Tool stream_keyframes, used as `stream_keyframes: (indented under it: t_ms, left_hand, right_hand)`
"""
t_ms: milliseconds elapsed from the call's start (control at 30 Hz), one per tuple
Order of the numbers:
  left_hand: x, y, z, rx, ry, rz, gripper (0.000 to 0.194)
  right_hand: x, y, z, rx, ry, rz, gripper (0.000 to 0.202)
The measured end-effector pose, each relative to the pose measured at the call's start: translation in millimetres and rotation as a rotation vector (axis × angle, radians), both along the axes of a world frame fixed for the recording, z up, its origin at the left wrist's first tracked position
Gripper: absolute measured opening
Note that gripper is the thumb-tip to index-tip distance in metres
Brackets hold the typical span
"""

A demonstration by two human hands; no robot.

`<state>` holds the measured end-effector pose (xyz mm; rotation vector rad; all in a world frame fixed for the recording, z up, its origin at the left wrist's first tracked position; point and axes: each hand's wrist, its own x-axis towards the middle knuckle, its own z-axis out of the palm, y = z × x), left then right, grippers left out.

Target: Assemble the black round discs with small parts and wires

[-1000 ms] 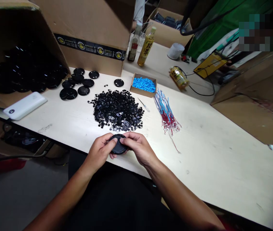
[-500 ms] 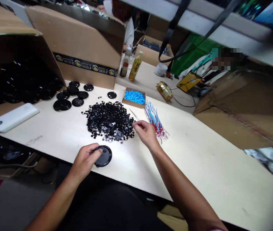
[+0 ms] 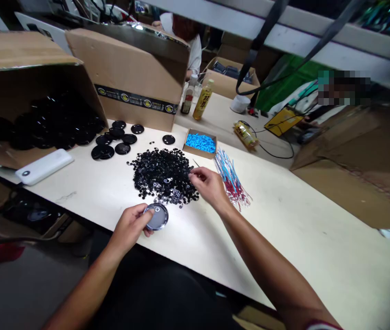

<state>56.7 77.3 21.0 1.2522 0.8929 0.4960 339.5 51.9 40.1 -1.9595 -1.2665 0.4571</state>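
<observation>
My left hand (image 3: 129, 228) grips a round black disc (image 3: 159, 217) by its left edge, thumb on top, just above the table's near side. A small round piece shows on the disc's face near the thumb. My right hand (image 3: 209, 185) is at the right edge of a heap of small black round parts (image 3: 162, 173), its thumb and forefinger pinched together. What they hold, if anything, is too small to make out. A thin pointed tool (image 3: 196, 163) shows just beyond these fingers, partly hidden by the hand.
Several black discs (image 3: 122, 148) lie left of the heap, before a carton (image 3: 91, 87) of more discs. A white power bank (image 3: 45, 167), a small box of blue pieces (image 3: 200, 143) and a wire bundle (image 3: 231, 178) lie around. Bottles (image 3: 203, 100) stand behind; two people are beyond.
The view has shifted, so the table sits further right. The disc in my left hand has tilted and now catches the light. My right hand has moved slightly over the thin tool.
</observation>
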Motion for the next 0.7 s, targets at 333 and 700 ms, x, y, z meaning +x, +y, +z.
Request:
stream_keyframes:
  t_ms: [333,700]
  left_hand:
    - [29,18,-1.2,-0.013,0.005,-0.029,0.036]
    - [78,43,-9.3,0.027,-0.081,0.059,0.054]
  right_hand:
    - [-69,-35,-15.1,-0.056,0.635,0.189,0.032]
    - [-29,-7,-6.6,0.298,0.21,-0.095,0.018]
